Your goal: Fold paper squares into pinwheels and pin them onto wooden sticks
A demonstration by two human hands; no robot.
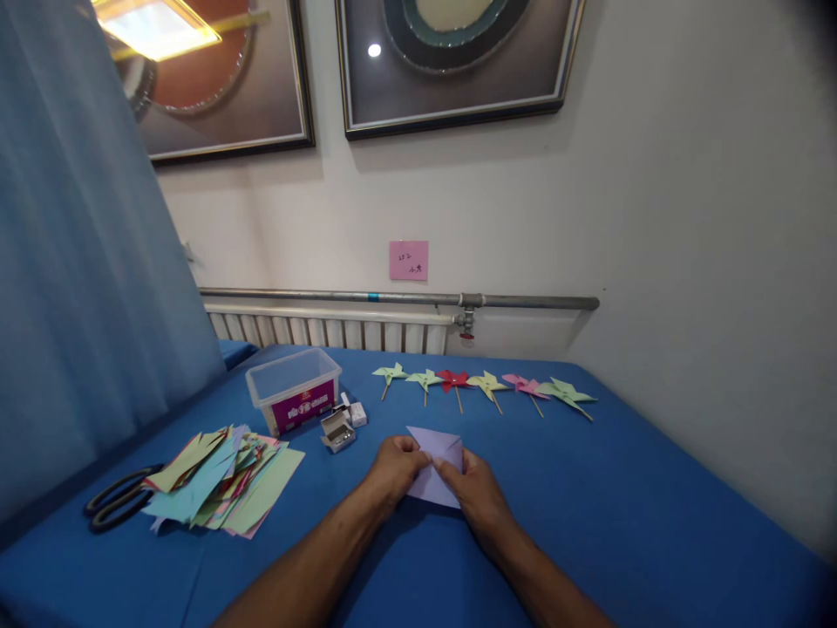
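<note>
A pale lilac paper square (435, 447) lies on the blue tablecloth (621, 523), partly folded. My left hand (392, 469) is closed, its fingers pinching the sheet's left side. My right hand (477, 493) is closed too, pressing the sheet near its middle fold. Both forearms reach in from the bottom edge. Beyond the sheet stands a row of several finished paper pinwheels (487, 385) on thin sticks, in green, red, yellow and pink.
A pile of coloured paper sheets (219, 481) lies at the left, with black scissors (118, 501) beside it. A clear plastic tub (294, 388) and small open boxes (340, 429) sit behind. A blue curtain (78, 262) hangs left; a radiator (327, 330) and wall stand behind.
</note>
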